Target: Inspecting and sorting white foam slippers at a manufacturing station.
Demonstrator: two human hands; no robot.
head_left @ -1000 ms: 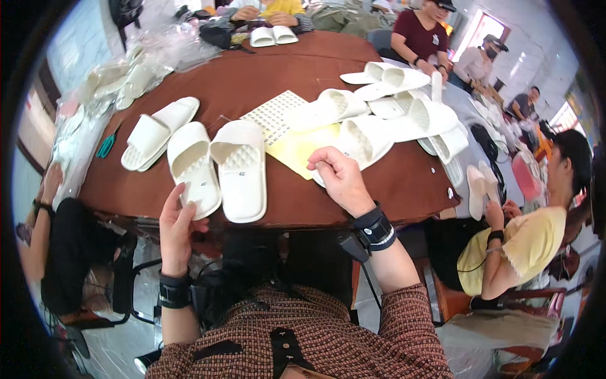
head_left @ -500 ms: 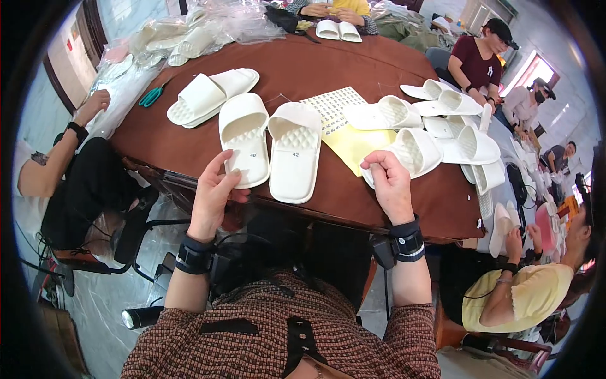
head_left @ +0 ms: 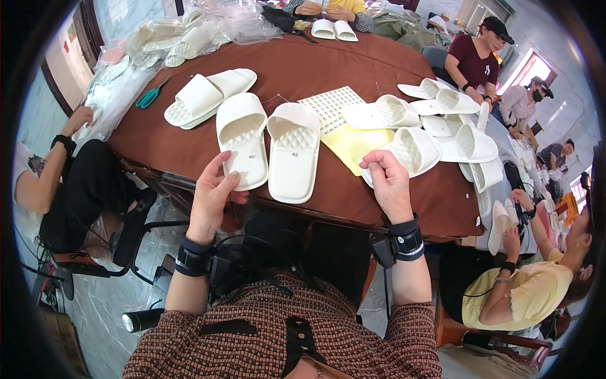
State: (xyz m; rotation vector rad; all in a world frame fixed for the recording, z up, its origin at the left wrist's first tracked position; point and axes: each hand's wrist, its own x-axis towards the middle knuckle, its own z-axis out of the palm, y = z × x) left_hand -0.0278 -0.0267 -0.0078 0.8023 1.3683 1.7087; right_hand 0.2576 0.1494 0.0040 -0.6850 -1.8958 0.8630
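Note:
My left hand (head_left: 214, 192) grips the heel end of a white slipper (head_left: 249, 170), its thumb on the insole and its index finger along the side. Right beside that one lies another white slipper (head_left: 294, 174), toe strap pointing away from me. Each of these two insoles bears a small printed sticker. My right hand (head_left: 388, 180) is pinched closed just in front of a third white slipper (head_left: 413, 151); whatever is between its fingertips is too small to make out. A yellow sheet with rows of small stickers (head_left: 338, 120) lies between the slippers.
A brown-covered table (head_left: 278, 60) carries more white slippers (head_left: 208, 98) at left and several at right. Teal scissors (head_left: 149, 97) lie near the left edge, by plastic-bagged slippers (head_left: 189, 41). A co-worker in yellow (head_left: 517, 297) sits at right, another person (head_left: 69, 170) at left.
My hands and the slippers before me are almost unmoved. At right, the co-worker in yellow has stretched one arm forward across the neighbouring table.

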